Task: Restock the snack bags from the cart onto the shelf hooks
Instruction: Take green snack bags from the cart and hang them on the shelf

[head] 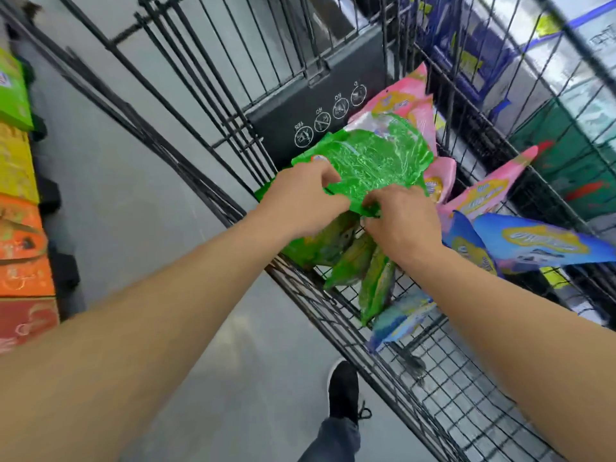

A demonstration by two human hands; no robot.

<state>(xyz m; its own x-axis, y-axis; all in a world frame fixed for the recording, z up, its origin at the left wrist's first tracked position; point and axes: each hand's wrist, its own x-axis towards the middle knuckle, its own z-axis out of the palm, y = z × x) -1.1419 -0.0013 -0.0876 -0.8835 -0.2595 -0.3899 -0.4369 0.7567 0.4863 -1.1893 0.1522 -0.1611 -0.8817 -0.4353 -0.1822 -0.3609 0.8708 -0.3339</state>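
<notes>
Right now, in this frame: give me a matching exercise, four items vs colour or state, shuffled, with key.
Items:
1. top snack bag
2. left hand
3. cart flap
4. shoe

Descriptions:
A. dark grey, round white icons
B. black, on the floor
C. green, held by both hands
D. grips a bag's left edge

Pairs: 1-C, 2-D, 3-A, 4-B. The right hand pinches the bag's near edge.

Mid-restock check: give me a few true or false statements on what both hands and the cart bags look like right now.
1. Both hands hold the same green snack bag. True: left hand and right hand pinch its near edge.
2. The cart holds only green bags. False: pink bags and blue bags lie there too.
3. The green bag hangs on a shelf hook. False: it is over the cart.
4. A black shoe stands on the floor beside the cart. True.
</notes>
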